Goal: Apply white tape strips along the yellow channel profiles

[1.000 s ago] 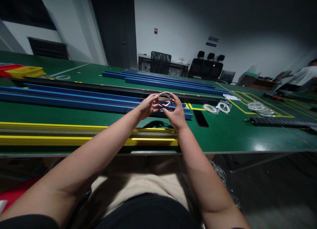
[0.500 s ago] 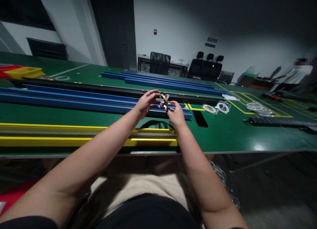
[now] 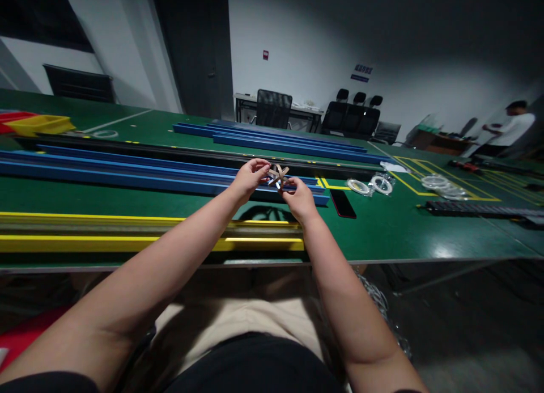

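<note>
A small tan and silvery piece of looped, crossing strips [image 3: 279,176] is held up between my two hands above the green table [image 3: 382,234]; its exact kind I cannot make out. My left hand [image 3: 250,178] pinches its left side with thumb and fingertips. On its right side, the closed fingers of my right hand [image 3: 299,199] grip the lower part. Under the hands lie blue channel rails [image 3: 187,183]. Nearer to me runs a yellow rail [image 3: 263,244], with the shadow of the hands and strips just behind it.
Right of my hands are a dark phone [image 3: 342,203] and white coils in clear bags [image 3: 381,184]. A black slotted strip [image 3: 467,209] lies farther right. Yellow and red bins [image 3: 40,125] stand at the left. A person [image 3: 512,126] stands far right.
The looped strips have turned and dipped slightly between my hands. My left fingers have closed in more on them, and my right hand has shifted a little left.
</note>
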Tool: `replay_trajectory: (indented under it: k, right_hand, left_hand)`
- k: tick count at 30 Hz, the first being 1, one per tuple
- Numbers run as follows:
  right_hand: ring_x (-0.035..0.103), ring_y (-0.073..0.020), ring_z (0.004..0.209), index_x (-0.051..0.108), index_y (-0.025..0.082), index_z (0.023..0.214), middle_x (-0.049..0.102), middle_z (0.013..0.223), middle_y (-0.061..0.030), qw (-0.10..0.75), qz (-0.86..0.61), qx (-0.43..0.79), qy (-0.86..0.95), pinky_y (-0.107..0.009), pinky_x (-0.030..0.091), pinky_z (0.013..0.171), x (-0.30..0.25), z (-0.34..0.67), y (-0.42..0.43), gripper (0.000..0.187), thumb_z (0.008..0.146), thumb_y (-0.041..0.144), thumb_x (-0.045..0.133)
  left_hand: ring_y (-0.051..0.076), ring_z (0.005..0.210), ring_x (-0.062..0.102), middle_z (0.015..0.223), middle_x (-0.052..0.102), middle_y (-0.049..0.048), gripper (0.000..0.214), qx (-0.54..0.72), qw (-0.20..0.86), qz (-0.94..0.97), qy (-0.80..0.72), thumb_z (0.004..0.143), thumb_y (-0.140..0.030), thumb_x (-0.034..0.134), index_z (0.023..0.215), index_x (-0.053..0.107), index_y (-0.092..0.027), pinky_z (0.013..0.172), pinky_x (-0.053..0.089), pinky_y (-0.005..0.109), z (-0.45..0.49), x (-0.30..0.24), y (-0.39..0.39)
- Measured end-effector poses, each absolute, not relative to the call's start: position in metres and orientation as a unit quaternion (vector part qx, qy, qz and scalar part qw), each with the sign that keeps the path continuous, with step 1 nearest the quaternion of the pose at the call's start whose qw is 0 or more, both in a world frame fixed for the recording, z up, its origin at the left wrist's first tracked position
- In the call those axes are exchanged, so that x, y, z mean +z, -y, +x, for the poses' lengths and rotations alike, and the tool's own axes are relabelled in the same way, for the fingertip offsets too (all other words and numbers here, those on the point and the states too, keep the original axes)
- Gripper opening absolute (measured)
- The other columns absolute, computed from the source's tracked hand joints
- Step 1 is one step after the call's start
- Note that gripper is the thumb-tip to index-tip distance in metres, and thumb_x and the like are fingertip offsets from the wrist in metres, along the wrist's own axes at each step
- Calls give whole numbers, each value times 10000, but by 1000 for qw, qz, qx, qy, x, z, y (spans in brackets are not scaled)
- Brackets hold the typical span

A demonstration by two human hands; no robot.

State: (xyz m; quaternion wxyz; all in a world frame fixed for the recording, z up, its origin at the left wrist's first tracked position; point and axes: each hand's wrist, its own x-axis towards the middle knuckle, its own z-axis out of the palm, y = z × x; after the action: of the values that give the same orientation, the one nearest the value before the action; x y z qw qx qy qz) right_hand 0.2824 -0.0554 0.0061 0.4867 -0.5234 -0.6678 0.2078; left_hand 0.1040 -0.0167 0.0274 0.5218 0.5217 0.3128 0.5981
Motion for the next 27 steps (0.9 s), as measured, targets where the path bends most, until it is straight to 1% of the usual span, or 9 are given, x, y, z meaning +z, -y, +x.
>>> replay_trajectory:
  k: [2,5,8,11,15,19,23,27]
  right_hand:
    - [683,-191,879,658,205,993,730,1053,-57,473,-527,189,680,-320,538,823,6,282,55,233,790,299,722]
    - [674,-206,920,660,211,959,736,1014,-52,456,-551,151,682,-336,514,859,4,283,52,206,808,337,721]
    - [670,-205,906,655,211,970,737,990,-54,441,-585,135,667,-333,500,856,2,285,47,222,823,365,719]
    - [664,-205,864,652,209,967,735,962,-67,404,-629,121,653,-328,497,822,-2,287,42,250,828,405,722]
    - [665,-208,863,655,221,1016,736,996,-79,365,-646,105,662,-327,495,801,-6,287,39,276,841,425,716]
    - [671,-215,879,659,226,1055,738,1015,-87,354,-646,110,668,-333,499,809,-8,286,36,313,851,457,708]
    - [672,-208,871,666,222,1045,738,980,-79,362,-642,130,663,-334,505,819,-9,286,35,327,839,469,723]
    - [675,-198,880,680,216,1012,739,979,-66,383,-628,149,661,-332,512,836,-10,286,34,262,833,400,734]
  left_hand:
    - [138,808,655,963,701,45,384,595,531,512,-320,775,-464,807,979,651,-179,720,518,262,104,28,16]
    - [160,845,664,1018,694,55,412,590,545,495,-330,814,-551,745,973,634,-188,708,519,269,104,28,15]
    - [172,888,662,1110,678,62,421,576,548,493,-354,845,-586,695,1012,615,-209,714,522,280,104,27,14]
    - [183,929,648,1183,653,68,403,568,531,494,-389,892,-594,626,1051,604,-225,712,512,285,104,24,12]
    - [205,966,637,1177,648,78,463,572,509,503,-401,914,-659,542,1053,611,-223,711,496,289,102,23,9]
    - [213,939,638,1125,657,84,527,574,506,502,-402,872,-717,554,1023,622,-216,692,486,289,101,23,8]
    - [206,900,631,1076,664,86,513,579,498,499,-410,861,-709,580,969,626,-210,665,475,277,101,21,6]
    - [195,843,626,1010,669,84,508,566,487,510,-427,855,-698,598,964,633,-203,643,472,272,102,16,5]
